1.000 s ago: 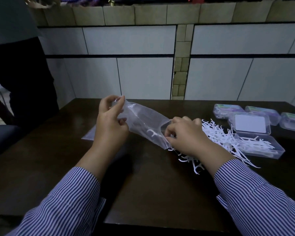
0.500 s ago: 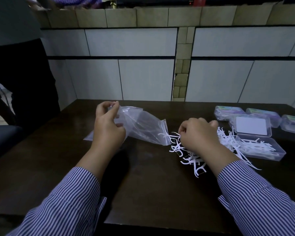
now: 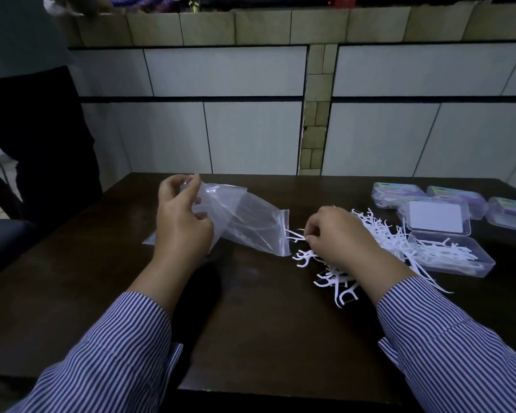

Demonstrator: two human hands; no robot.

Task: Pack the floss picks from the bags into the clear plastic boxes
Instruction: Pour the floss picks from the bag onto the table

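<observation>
My left hand (image 3: 181, 222) grips the closed end of a clear zip bag (image 3: 245, 223), lifting it so its open mouth points right and down toward the table. The bag looks empty. My right hand (image 3: 340, 236) sits just right of the bag's mouth with curled fingers, pinching white floss picks (image 3: 295, 235). A loose pile of white floss picks (image 3: 379, 234) spreads under and behind that hand. An open clear plastic box (image 3: 456, 263) with some picks inside lies to the right, its lid (image 3: 435, 217) raised behind it.
Three closed clear boxes (image 3: 396, 193) with coloured labels stand in a row at the back right of the dark wooden table (image 3: 251, 323). Another flat bag (image 3: 149, 240) lies under my left hand. A person in dark clothes (image 3: 36, 129) stands at the far left.
My right hand has come out of the bag's mouth and moved right with floss picks. More picks now lie on the table. My left hand has tipped the bag higher.
</observation>
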